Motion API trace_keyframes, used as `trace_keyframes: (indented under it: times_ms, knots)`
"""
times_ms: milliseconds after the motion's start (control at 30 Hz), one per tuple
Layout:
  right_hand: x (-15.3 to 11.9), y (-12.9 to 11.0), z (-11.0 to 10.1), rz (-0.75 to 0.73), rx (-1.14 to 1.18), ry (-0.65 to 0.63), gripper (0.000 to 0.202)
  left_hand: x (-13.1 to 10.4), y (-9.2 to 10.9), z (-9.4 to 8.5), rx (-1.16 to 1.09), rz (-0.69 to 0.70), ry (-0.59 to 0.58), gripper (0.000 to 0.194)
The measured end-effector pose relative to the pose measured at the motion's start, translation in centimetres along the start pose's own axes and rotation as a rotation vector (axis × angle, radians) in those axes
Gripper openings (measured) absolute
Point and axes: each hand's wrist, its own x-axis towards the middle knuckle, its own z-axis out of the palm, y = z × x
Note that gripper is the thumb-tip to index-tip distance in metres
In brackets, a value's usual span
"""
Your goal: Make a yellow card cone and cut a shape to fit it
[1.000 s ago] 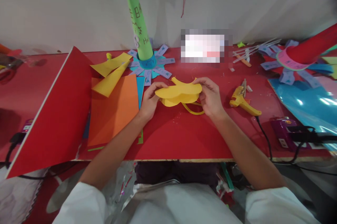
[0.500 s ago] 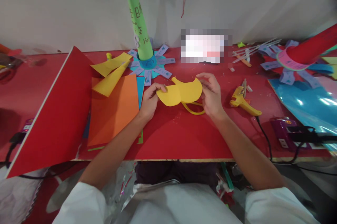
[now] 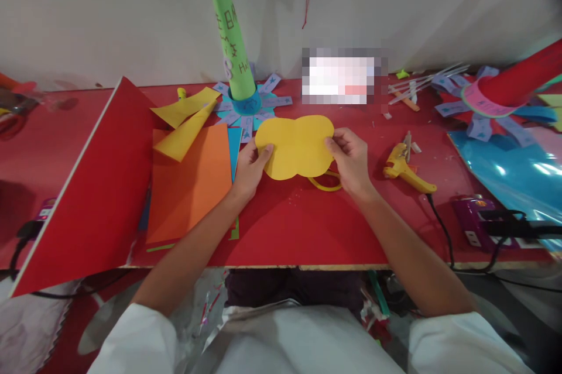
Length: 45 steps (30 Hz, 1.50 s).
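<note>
Paper cutout (image 3: 295,147), yellow and four-lobed, lies opened flat between the left hand (image 3: 252,170) and the right hand (image 3: 350,160), each pinching one side of it with the thumb on top, above the red desk (image 3: 302,233). Relative to the cutout, scissors with a yellow handle (image 3: 327,182) show just below its lower right edge, orange paper (image 3: 191,187) lies to its left, the green tube (image 3: 232,40) stands behind it, and the yellow glue gun (image 3: 406,168) rests to its right.

Craft workspace, shown by glue gun (image 3: 401,166) and colored paper (image 3: 191,187).
</note>
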Motion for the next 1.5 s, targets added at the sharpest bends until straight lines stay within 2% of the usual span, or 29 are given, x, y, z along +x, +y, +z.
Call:
trace_keyframes:
  times_ms: [100,333,567,667,867,1033,1200,1333,1500]
  knots:
    - [-0.1,-0.1,0.0,0.014,-0.027,0.019,0.039,0.0,-0.2,-0.1,0.009,-0.025,0.019,0.057]
    - [-0.1,-0.4,-0.1,-0.011,-0.089,0.015,0.048,0.0,-0.4,-0.4,0.076,0.008,0.031,0.050]
    - [-0.4,-0.1,0.0,0.123,0.109,-0.071,0.043,0.4,-1.0,-0.8,0.092,0.054,0.141,0.052]
    - [-0.5,-0.2,0.1,0.136,0.134,-0.064,0.040,0.5,-1.1,-0.9,0.087,0.051,0.165,0.052]
    - [-0.5,-0.8,-0.3,-0.020,0.026,-0.040,0.044,0.6,-1.3,-1.0,0.093,0.050,0.154,0.051]
    - [-0.6,-1.0,-0.2,-0.155,-0.076,-0.044,0.034,0.8,-1.3,-1.3,0.078,0.039,0.195,0.051]
    - [-0.5,-0.6,-0.3,-0.254,-0.077,-0.007,0.032,0.8,-1.0,-1.2,0.071,0.039,0.218,0.054]
    - [-0.5,-0.4,-0.3,-0.182,-0.075,0.006,0.037,0.6,-1.0,-1.0,0.073,0.039,0.170,0.056]
    - [-0.6,-0.2,0.1,-0.025,-0.111,-0.101,0.040,0.4,-1.3,-1.2,0.233,0.095,0.096,0.051]
